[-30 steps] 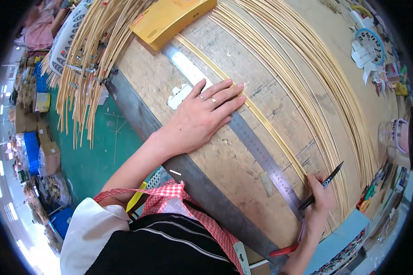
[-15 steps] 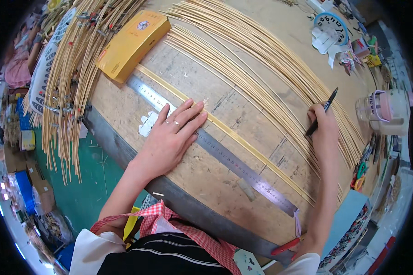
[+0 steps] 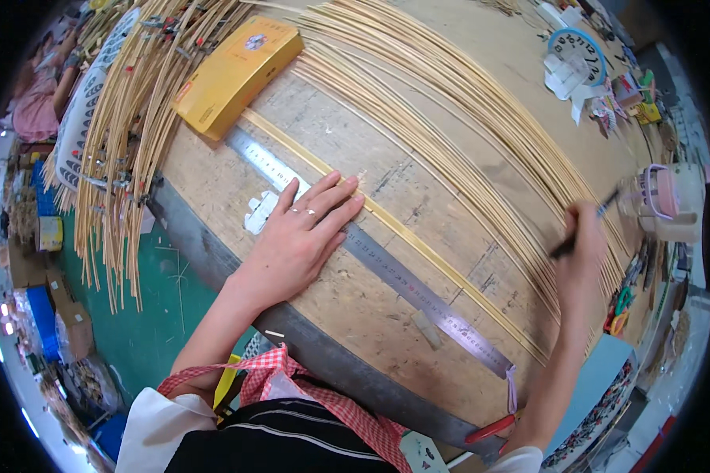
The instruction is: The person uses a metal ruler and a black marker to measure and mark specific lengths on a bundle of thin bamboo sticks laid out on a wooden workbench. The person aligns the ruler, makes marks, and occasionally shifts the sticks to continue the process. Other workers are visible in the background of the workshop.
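The long grey metal ruler (image 3: 386, 264) lies diagonally across the worn wooden tabletop (image 3: 481, 102), just beside a thin pale bamboo strip (image 3: 418, 240). The left hand (image 3: 300, 236) presses it flat, fingers spread. The right hand (image 3: 580, 244) pinches a dark pen (image 3: 584, 229).

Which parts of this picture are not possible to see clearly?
Head view:
- Right hand: motion-blurred; its grip on the dark pen is unclear.
- Steel ruler: middle hidden under the left hand; markings too small.
- Yellow box: print too small.
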`<state>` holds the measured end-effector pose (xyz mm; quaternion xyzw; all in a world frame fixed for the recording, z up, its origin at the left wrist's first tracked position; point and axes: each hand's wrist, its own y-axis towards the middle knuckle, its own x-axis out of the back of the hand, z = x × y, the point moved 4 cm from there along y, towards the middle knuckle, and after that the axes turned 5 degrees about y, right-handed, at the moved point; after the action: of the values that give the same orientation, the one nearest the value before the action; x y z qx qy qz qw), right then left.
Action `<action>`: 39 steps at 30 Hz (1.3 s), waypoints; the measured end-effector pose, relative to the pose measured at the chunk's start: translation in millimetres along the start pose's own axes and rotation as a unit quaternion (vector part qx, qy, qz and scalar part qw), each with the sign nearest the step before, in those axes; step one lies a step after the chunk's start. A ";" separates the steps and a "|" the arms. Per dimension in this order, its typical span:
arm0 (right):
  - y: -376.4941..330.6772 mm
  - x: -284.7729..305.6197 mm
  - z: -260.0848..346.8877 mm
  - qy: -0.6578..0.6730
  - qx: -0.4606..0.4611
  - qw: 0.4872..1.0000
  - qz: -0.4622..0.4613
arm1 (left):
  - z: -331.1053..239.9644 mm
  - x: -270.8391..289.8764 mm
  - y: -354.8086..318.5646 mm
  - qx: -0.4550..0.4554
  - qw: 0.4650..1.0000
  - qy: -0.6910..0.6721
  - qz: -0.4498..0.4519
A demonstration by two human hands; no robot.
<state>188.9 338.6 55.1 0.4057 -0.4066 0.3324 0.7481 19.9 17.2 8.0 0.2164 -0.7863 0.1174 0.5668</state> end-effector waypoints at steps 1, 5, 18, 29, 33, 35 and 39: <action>-8.1 7.8 6.2 0.019 0.010 1.000 -0.020 | 1.0 0.2 -0.4 0.003 1.000 -0.002 -0.001; -51.3 28.1 28.6 0.084 0.014 0.996 0.007 | 1.2 -0.8 1.9 -0.003 1.000 -0.011 -0.010; -127.0 28.7 11.3 0.150 -0.052 0.986 0.059 | 2.5 -2.5 0.4 -0.010 1.000 -0.001 -0.026; -120.0 20.8 26.1 0.168 -0.060 0.979 0.099 | 1.2 0.5 1.4 -0.020 0.999 0.008 -0.033; -122.8 19.0 25.5 0.153 -0.047 0.986 0.045 | 3.2 -2.7 1.3 -0.014 1.000 -0.007 -0.021; -123.8 19.6 24.0 0.161 -0.029 0.986 0.031 | 4.7 -3.3 0.7 -0.014 1.000 -0.005 -0.018; -142.3 7.0 0.6 0.203 -0.114 0.972 0.039 | 5.1 -3.8 -0.7 -0.015 1.000 -0.001 -0.015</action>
<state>309.5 275.2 13.5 0.2261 -0.2971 0.3879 0.8427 17.0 15.1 2.7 0.2201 -0.7852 0.0969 0.5707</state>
